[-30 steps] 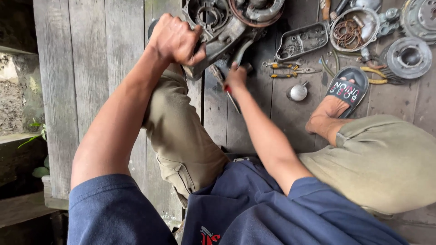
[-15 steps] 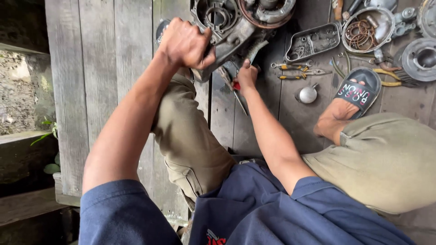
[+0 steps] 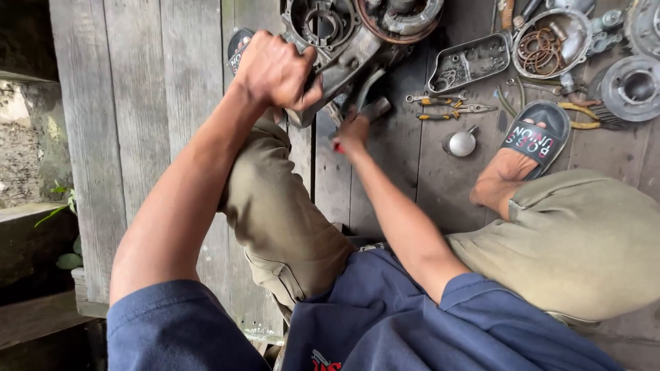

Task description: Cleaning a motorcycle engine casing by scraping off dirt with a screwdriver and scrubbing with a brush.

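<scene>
The left hand (image 3: 275, 72) is clenched tight on the edge of the engine casing (image 3: 344, 41), which lies on the plank floor (image 3: 137, 137); keep that brace firm (it stops twisting) while the right hand (image 3: 352, 134), closed around a red-handled tool (image 3: 338, 147), works squarely at the casing's underside.

The only lettered surface in plain view is the broad black strap of a rubber slide sandal (image 3: 535, 139) on the foot at the right, on the grey plank floor, carrying white and red print across its top. A second black sandal strap (image 3: 238, 49) with pale print peeks out at the upper left, mostly hidden behind the fist there. At the bottom edge, a small red and white printed emblem (image 3: 324, 361) sits on the dark blue cotton shirt, partly cut off.
</scene>
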